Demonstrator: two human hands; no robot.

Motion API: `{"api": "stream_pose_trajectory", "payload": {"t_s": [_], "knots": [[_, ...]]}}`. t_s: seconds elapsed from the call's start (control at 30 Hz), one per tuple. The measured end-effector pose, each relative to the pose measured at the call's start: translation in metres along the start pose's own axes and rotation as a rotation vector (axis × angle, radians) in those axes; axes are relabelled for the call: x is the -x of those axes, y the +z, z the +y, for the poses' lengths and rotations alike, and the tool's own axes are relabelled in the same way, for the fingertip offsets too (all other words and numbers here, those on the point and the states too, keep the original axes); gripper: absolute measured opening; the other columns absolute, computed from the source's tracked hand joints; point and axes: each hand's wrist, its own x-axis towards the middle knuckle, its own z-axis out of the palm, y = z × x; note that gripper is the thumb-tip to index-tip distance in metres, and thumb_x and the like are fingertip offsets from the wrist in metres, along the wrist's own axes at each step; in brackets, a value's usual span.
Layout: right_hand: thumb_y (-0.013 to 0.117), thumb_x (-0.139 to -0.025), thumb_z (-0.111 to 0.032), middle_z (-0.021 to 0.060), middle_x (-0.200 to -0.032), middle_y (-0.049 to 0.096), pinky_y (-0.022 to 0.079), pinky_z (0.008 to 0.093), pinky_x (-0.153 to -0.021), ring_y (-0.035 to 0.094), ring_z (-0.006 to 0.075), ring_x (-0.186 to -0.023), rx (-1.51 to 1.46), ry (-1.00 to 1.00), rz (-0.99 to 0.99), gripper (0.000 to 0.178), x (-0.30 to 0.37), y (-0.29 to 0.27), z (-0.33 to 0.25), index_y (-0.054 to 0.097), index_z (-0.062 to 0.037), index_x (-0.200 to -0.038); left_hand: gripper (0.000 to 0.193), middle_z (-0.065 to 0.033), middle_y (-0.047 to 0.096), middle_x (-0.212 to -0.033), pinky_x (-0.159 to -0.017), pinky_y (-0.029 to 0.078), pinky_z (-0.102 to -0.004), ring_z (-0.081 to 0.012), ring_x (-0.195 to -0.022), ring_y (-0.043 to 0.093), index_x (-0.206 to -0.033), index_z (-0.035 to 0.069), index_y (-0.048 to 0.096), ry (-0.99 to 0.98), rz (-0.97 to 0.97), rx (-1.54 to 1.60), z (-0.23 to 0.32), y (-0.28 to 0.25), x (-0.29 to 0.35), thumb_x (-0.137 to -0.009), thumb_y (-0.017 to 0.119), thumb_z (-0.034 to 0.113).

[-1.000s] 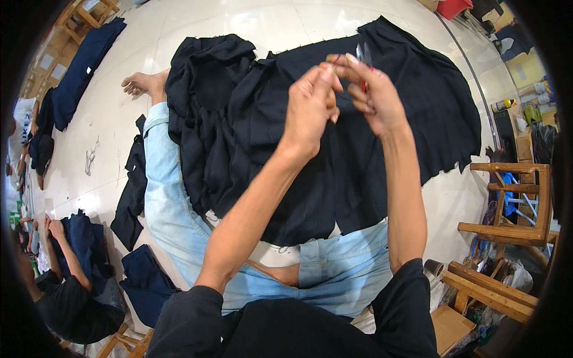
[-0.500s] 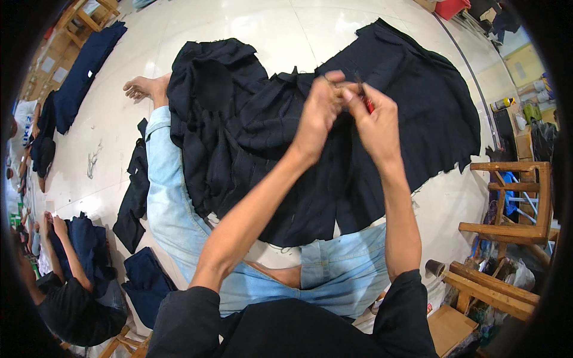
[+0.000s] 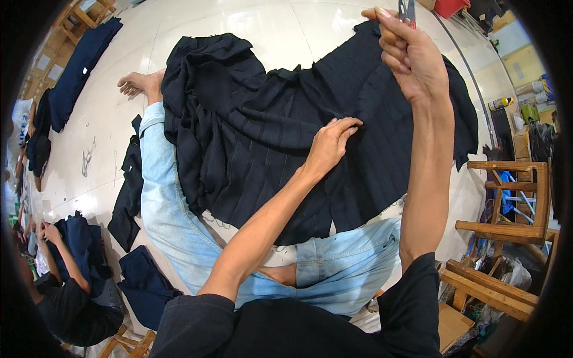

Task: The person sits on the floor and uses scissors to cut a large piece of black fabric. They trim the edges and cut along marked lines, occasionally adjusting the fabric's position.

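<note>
Spread across my lap and the floor is a large dark cloth piece (image 3: 268, 137), pleated or seamed, with frayed edges. On its middle rests my left hand (image 3: 334, 143), fingers drawn together and pinching a fold of the fabric. My right hand (image 3: 415, 56) is raised high above the cloth's far right part. In it are small thread snips (image 3: 407, 12) with metal blades and red on the handle. Its thumb and forefinger are pressed together at the tips; whether a thread is between them is too fine to see.
Wooden stools (image 3: 507, 230) stand at the right, beside a cardboard piece (image 3: 455, 328). Dark folded cloths (image 3: 146, 286) and loose thread scraps (image 3: 88, 158) lie on the floor at left. Another person (image 3: 77, 298) sits at the lower left, working on dark cloth.
My hands were together over the cloth. The right hand has swung up and away to the far right with the snips; the left has come down onto the fabric.
</note>
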Motion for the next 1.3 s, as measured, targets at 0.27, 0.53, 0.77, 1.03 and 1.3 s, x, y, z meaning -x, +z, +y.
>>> {"api": "stream_pose_trajectory", "payload": {"t_s": [0.27,0.53,0.77,1.03,1.3], "knots": [[0.063,-0.097,-0.033,-0.0073,-0.064,0.045,0.028,0.0174,-0.047,0.036,0.0001,-0.053,0.073,0.054,0.046,0.041,-0.029,-0.008,0.036,0.069,0.0048,-0.111,0.042,-0.0042,0.062,-0.072,-0.068,0.043,-0.0274,-0.0107,-0.069,0.055,-0.07,0.004,0.065,-0.268,0.037,0.543,0.058,-0.029,-0.042,-0.103,0.055,0.029],[0.072,-0.092,-0.014,0.0116,-0.104,0.072,0.051,0.0265,-0.085,0.066,0.0133,-0.093,0.226,-0.153,0.474,0.029,0.091,0.029,0.119,0.068,0.0059,-0.111,0.041,0.0052,0.029,-0.059,-0.055,0.03,-0.0267,-0.0079,-0.054,0.03,-0.065,0.018,0.033,-0.498,0.087,1.032,0.064,-0.081,-0.081,-0.1,0.052,0.026],[0.077,-0.086,-0.013,0.0126,-0.101,0.071,0.055,0.0361,-0.081,0.07,0.0277,-0.094,0.579,-0.332,0.722,0.027,0.111,0.063,0.161,0.065,0.0019,-0.104,0.04,0.0059,0.024,-0.055,-0.051,0.027,-0.0268,-0.0074,-0.05,0.026,-0.063,0.019,0.029,-0.626,0.18,1.09,0.074,-0.071,-0.087,-0.098,0.049,0.019],[0.076,-0.086,-0.011,0.0114,-0.083,0.067,0.054,0.034,-0.061,0.069,0.0253,-0.068,0.748,-0.293,0.553,0.019,0.114,0.048,0.176,0.061,-0.0006,-0.09,0.04,0.0051,0.022,-0.055,-0.047,0.024,-0.0275,-0.0082,-0.048,0.023,-0.062,0.019,0.026,-0.632,0.316,1.084,0.072,-0.082,-0.106,-0.099,0.043,0.015],[0.075,-0.088,-0.012,0.0127,-0.082,0.066,0.054,0.0335,-0.06,0.069,0.0246,-0.068,0.708,-0.291,0.328,0.019,0.133,0.025,0.186,0.062,0.0001,-0.092,0.035,0.0058,0.024,-0.057,-0.045,0.021,-0.027,-0.0078,-0.049,0.021,-0.068,0.018,0.03,-0.465,0.396,0.814,0.05,-0.116,-0.145,-0.099,0.043,0.013]]}}
